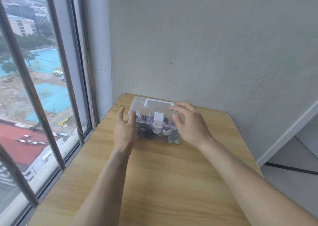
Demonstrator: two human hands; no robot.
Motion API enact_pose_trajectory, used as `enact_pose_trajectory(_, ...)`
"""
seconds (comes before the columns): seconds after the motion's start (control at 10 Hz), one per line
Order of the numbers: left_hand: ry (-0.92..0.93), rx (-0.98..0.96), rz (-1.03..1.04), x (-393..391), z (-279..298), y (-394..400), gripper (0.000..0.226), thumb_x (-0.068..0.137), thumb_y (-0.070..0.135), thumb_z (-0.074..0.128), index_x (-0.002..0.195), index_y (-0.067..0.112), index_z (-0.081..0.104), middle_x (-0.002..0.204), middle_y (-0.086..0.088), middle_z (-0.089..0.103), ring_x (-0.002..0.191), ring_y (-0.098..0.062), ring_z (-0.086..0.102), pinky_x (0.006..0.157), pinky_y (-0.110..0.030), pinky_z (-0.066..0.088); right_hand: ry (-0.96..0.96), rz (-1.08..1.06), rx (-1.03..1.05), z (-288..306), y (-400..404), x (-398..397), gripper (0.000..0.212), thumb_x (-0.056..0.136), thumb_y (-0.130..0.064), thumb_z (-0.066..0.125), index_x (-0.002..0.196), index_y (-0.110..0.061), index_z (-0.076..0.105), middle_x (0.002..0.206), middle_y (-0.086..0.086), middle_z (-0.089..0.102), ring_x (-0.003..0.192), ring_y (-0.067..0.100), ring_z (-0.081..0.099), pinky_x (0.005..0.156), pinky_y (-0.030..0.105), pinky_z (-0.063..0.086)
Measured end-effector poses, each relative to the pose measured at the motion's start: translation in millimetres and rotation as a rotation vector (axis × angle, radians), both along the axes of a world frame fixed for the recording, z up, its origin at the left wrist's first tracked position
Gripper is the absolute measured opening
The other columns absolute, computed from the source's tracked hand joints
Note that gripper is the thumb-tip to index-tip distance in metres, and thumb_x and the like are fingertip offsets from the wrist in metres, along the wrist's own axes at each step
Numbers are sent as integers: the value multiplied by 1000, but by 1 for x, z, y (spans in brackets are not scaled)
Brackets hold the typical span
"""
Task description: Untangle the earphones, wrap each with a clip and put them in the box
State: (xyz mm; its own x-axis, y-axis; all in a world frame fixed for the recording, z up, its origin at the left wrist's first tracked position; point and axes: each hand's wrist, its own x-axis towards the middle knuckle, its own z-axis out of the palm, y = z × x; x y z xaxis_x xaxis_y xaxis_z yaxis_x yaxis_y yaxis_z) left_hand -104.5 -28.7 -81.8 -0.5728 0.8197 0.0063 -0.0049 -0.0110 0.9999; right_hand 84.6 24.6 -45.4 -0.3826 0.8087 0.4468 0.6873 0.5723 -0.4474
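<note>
While the fingers of both hands are spread and only loosely bent, neither hand grasps anything: the left hand (pixel 124 129) stands edge-on with its thumb tip at the near left corner of the box (pixel 137 103), and whether the thumb actually touches the wall cannot be told; the right hand (pixel 188 122) is palm-down with its fingertips (pixel 172 108) over the right part of the lid, its thumb near the front rim, contact likewise uncertain. Between the two thumbs sits the white latch (pixel 158 120), folded down over the front edge of the closed lid. Just beyond the right fingertips lies the white handle (pixel 159 103), flat on the lid. Under the fingers, seen through the clear walls, is a jumble of earphones (pixel 151 127) in dark, purple and white, with a pale green piece at the lower right; individual cords and clips cannot be separated. The box rests on the far part of a wooden table (pixel 163 182), on which both bare forearms extend. To the left of the left hand is a barred window (pixel 51 88); beyond the fingers rises a grey wall (pixel 206 45).
</note>
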Motion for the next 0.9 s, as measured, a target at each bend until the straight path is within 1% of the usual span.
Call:
enact_pose_trajectory(0.1,59,64,-2,0,4,2,45,103,25,41,147,34,43,114,11,63,69,14,54,67,-15,43,-150,103,0,-9,-16,-19,40,99,-23,56,139,-23,59,132,4,59,122,23,47,110,30,33)
enact_pose_trajectory(0.2,91,67,1,-3,4,4,40,102,22,41,139,32,54,107,13,66,66,20,54,61,-5,42,-118,8,67,-20,-15,-30,39,92,-34,67,129,-22,67,117,1,61,110,26,50,103,34,38)
enact_pose_trajectory(0.3,105,65,-3,-3,1,3,40,103,30,43,142,34,52,122,17,65,96,17,58,86,-13,47,-34,-79,106,-24,-10,-42,29,87,-29,75,114,-18,74,104,-2,62,99,25,50,97,36,42)
enact_pose_trajectory(0.4,143,61,-46,-8,-6,6,42,104,38,43,147,39,45,141,11,56,124,-4,53,108,-35,44,-94,-97,168,-25,-2,-46,27,80,-23,81,105,-16,73,99,1,62,92,29,52,92,41,45)
enact_pose_trajectory(0.5,179,3,-130,-12,-11,7,52,103,35,47,152,41,32,136,12,57,110,-2,58,99,-33,49,-161,-102,221,-23,11,-46,27,80,-25,81,103,-16,70,97,3,61,87,31,53,87,43,45)
enact_pose_trajectory(0.6,155,-45,-122,-8,-15,5,59,101,29,50,155,32,28,144,-1,51,133,-12,47,110,-42,42,-217,-173,255,-23,24,-56,24,83,-24,78,103,-17,67,98,6,62,89,34,54,86,45,43)
enact_pose_trajectory(0.7,197,-99,-102,-5,-12,3,43,99,23,52,142,23,49,129,-6,61,114,-17,59,91,-35,50,-286,-225,216,-21,36,-64,24,91,-24,69,113,-18,63,107,7,62,102,36,56,99,52,37)
enact_pose_trajectory(0.8,181,-134,-194,-2,-2,-5,26,97,17,52,117,12,67,107,-8,71,87,-15,66,70,-28,49,-390,-260,125,-12,32,-67,40,98,-20,56,137,-22,49,131,7,55,133,34,42,118,63,12)
enact_pose_trajectory(0.9,126,-132,-238,2,9,-17,20,97,15,52,106,10,70,98,-7,73,80,-18,70,76,-33,53,-164,-198,217,-5,19,-56,48,95,-12,53,143,-17,49,140,12,52,136,37,40,116,56,22)
